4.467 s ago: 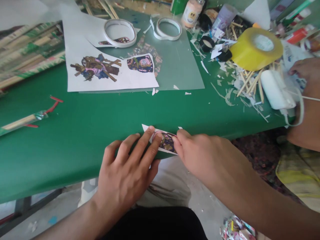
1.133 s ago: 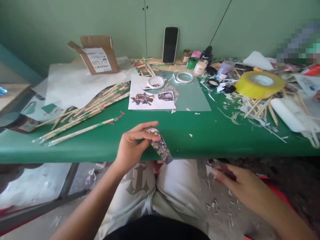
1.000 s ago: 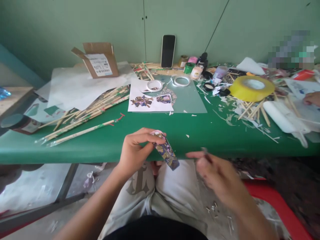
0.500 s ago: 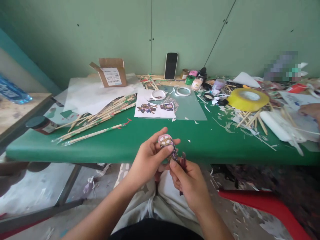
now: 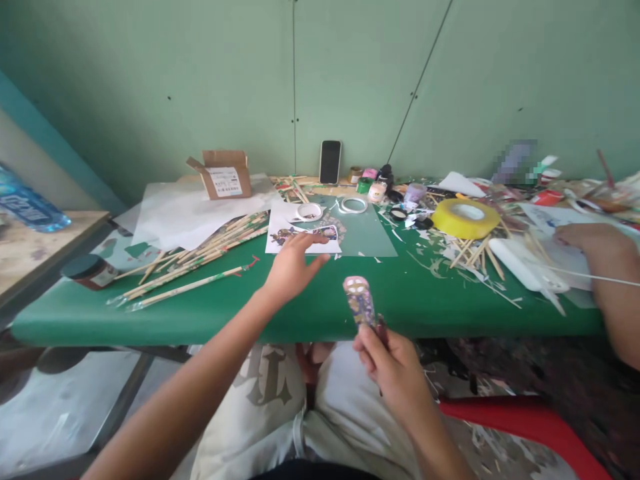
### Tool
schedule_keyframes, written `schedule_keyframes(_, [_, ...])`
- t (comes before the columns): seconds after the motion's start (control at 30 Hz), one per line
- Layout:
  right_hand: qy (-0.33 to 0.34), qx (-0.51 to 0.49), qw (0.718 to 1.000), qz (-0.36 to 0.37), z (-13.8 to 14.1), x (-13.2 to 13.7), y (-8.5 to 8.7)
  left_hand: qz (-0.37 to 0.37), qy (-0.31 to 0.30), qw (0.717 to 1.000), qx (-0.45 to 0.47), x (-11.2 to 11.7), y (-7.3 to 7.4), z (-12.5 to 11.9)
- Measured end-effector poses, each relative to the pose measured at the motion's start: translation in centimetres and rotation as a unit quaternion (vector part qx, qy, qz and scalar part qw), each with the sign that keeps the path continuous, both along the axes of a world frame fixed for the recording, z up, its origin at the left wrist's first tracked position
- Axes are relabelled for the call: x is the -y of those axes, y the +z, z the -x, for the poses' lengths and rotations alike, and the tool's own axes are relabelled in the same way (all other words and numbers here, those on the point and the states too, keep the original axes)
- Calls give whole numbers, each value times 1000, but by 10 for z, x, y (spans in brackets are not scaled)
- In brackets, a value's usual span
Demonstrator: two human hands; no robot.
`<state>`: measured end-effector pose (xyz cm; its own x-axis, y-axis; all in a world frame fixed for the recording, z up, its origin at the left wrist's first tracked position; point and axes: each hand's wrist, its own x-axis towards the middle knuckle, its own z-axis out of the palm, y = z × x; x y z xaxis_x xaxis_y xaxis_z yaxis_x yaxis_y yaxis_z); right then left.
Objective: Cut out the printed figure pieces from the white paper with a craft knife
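Right hand (image 5: 390, 363) clamped low on printed cutout (image 5: 358, 293) — likely baring its face; left hand (image 5: 291, 272), digits apart — printed sheet (image 5: 279, 221) by fingertips.

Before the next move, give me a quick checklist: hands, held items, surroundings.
1. Patterned cutout gripped in right hand: ok.
2. Left hand open, with nothing visibly held: ok.
3. Left fingertips clear of the white sheet: cannot tell.
4. Dark tool in right hand, type identified: cannot tell; mostly hidden.
5. Green tabletop free of paper scraps: not ok.
6. Co-worker's hand apart from the cutout: ok.
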<state>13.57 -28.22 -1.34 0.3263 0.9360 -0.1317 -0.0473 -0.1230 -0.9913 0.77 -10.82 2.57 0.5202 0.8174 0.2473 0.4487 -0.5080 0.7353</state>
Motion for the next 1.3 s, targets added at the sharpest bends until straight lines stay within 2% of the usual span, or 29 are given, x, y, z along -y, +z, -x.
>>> schedule_keyframes(0.13, [-53, -4, 999, 5, -30, -14, -5, -80, -90, 975, -185, -61, -1, -14])
schedule_keyframes(0.23, [-81, 8, 997, 9, -45, -18, -6, -116, -154, 937, -292, -88, 3, -20])
schedule_keyframes(0.37, [-90, 21, 996, 3, -53, -19, -3, -156, -206, 891, -374, -103, 8, -26])
schedule_keyframes(0.47, [-57, 70, 996, -2, -57, -27, -1, -171, -220, 870, -407, -101, 9, -32])
schedule_keyframes(0.57, [-15, 153, 988, -5, -63, -41, -1, -177, -209, 862, -427, -93, 7, -39])
schedule_keyframes(0.7, [15, 208, 978, 1, -71, -60, 0, -180, -168, 864, -439, -84, 6, -47])
schedule_keyframes(0.83, [53, 259, 964, 18, -78, -82, 7, -168, -103, 878, -436, -92, 15, -49])
schedule_keyframes(1.0, [84, 323, 942, 44, -84, -140, 12, -155, -15, 897, -413, -112, 33, -40])
schedule_keyframes(1.17, [84, 401, 909, 72, -81, -211, 14, -147, 17, 903, -404, -112, 39, -35])
schedule_keyframes(1.23, [65, 444, 891, 76, -79, -225, 16, -144, 23, 905, -399, -112, 39, -35])
schedule_keyframes(1.3, [50, 486, 870, 68, -78, -225, 18, -141, 29, 909, -391, -113, 38, -35])
